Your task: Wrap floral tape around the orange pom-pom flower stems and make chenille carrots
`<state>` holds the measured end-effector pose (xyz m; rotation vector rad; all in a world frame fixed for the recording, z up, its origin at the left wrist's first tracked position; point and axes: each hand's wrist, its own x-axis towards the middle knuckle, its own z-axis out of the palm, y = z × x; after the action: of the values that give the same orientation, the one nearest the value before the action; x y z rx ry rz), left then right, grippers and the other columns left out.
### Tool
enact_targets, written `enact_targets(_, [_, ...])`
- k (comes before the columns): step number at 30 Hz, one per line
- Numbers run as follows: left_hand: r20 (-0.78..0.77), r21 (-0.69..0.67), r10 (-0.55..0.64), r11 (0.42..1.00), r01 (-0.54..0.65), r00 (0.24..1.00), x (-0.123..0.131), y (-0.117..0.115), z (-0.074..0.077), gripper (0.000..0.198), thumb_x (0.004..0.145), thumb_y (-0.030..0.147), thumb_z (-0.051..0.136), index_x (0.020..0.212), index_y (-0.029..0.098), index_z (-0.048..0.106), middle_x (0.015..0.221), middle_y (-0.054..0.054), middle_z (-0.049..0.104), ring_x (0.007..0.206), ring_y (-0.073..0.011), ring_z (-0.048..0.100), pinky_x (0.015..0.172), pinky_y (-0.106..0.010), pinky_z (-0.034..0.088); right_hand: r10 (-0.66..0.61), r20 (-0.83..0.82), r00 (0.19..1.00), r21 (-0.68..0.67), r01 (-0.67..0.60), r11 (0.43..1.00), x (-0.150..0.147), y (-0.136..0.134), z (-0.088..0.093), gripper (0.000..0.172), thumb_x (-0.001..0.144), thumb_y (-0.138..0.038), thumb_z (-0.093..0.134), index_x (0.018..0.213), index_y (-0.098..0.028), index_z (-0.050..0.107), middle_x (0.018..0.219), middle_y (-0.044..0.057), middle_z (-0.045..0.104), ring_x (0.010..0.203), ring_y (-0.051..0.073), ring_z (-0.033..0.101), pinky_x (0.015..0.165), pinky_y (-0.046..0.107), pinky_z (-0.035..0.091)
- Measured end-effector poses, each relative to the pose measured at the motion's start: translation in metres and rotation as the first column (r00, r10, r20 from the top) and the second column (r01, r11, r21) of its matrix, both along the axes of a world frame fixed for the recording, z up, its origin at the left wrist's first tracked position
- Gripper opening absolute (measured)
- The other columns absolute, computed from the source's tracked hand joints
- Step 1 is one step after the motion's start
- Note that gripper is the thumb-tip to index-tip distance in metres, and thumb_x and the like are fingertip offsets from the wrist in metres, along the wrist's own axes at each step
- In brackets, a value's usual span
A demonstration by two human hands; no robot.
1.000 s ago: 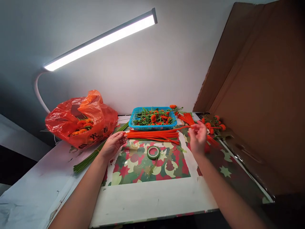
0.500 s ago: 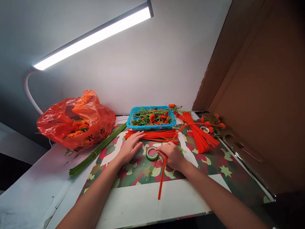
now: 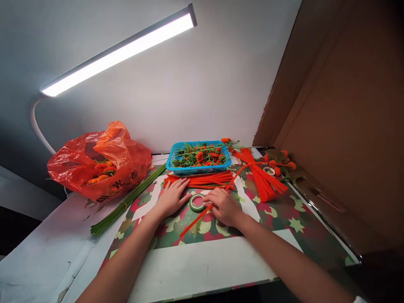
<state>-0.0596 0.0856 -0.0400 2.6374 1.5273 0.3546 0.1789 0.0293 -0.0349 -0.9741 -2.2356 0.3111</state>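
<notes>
Gripping one orange strand (image 3: 193, 224) with right hand (image 3: 225, 207), right of tape roll (image 3: 192, 206); resting left hand (image 3: 170, 200), unclenched, on orange bundle (image 3: 206, 181) behind roll.

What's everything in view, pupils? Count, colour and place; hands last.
Lamp: one, white, upper left
Wall: one, pale grey, behind
Cardboard: count unclear, brown, right
Bag: one, red, left
Basket: one, blue, back centre
Flowers: many, orange, in bag, in basket, at right
Stem bundle: one, green, beside bag
Strip bundles: two, orange, centre and right
Single strip: one, orange, centre
Tape roll: one, green, centre
Ring: one, white, right
Table: one, white-topped, below
Cover: count unclear, multicoloured, on table
Left hand: one, bare, over centre bundle
Right hand: one, bare, holding single strip
</notes>
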Motion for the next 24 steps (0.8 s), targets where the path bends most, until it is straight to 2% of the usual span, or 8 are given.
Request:
enact_targets(2, [-0.010,0.018,0.003,1.000,-0.002,1.000,0.003,0.003,0.006,0.056,0.091,0.051,0.040,0.136,0.018,0.048,0.140,-0.012,0.051,0.127,-0.0296,0.046,0.105,-0.049,0.034,-0.001,-0.015,1.000,-0.010,0.001,1.000,0.000,0.000,0.001,0.013,0.087,-0.013,0.055,0.093,-0.019,0.064,0.095,0.004,0.068,0.088,0.019,0.053,0.078,0.033,0.038])
enact_targets(5, [-0.017,0.119,0.032,0.992,-0.030,0.999,0.016,0.010,0.019,0.048,0.093,0.042,0.039,0.127,0.012,0.056,0.128,-0.014,0.059,0.114,-0.0291,0.054,0.096,-0.044,0.043,-0.005,-0.023,1.000,-0.018,0.004,1.000,0.000,-0.001,0.001,0.014,0.086,-0.012,0.055,0.092,-0.020,0.064,0.095,0.004,0.067,0.088,0.019,0.053,0.079,0.033,0.038])
enact_targets(8, [-0.045,0.212,0.004,0.977,0.006,0.999,0.033,0.019,0.025,0.038,0.095,0.033,0.038,0.114,0.014,0.064,0.117,-0.012,0.064,0.103,-0.0281,0.056,0.088,-0.043,0.046,-0.012,-0.025,1.000,-0.019,0.011,1.000,0.001,-0.001,0.001,0.013,0.086,-0.012,0.055,0.089,-0.019,0.064,0.093,0.004,0.067,0.087,0.019,0.052,0.079,0.033,0.039])
enact_targets(13, [-0.010,0.241,-0.082,0.967,0.082,0.997,0.050,0.027,0.016,0.034,0.094,0.034,0.042,0.109,0.014,0.065,0.104,-0.013,0.066,0.099,-0.0268,0.055,0.087,-0.041,0.045,-0.020,-0.024,1.000,-0.019,0.020,1.000,0.003,-0.001,0.001,0.011,0.088,-0.015,0.053,0.087,-0.018,0.064,0.091,0.003,0.066,0.086,0.018,0.052,0.080,0.032,0.039])
enact_targets(18, [-0.028,0.169,-0.052,0.984,0.056,0.998,0.052,0.026,0.017,0.039,0.095,0.035,0.035,0.100,0.014,0.068,0.097,-0.014,0.064,0.093,-0.0280,0.053,0.083,-0.042,0.043,-0.007,-0.011,1.000,-0.023,0.006,1.000,0.003,-0.002,0.003,0.010,0.088,-0.015,0.054,0.086,-0.018,0.063,0.090,0.004,0.065,0.086,0.018,0.051,0.081,0.032,0.039])
enact_targets(24, [-0.001,0.178,-0.032,0.983,0.032,0.999,0.051,0.027,0.016,0.038,0.095,0.037,0.035,0.111,0.014,0.061,0.101,-0.013,0.060,0.095,-0.0271,0.052,0.085,-0.041,0.041,-0.010,-0.018,1.000,-0.030,0.009,1.000,0.003,-0.001,0.003,0.012,0.088,-0.015,0.053,0.085,-0.018,0.063,0.089,0.004,0.066,0.085,0.018,0.052,0.080,0.033,0.040])
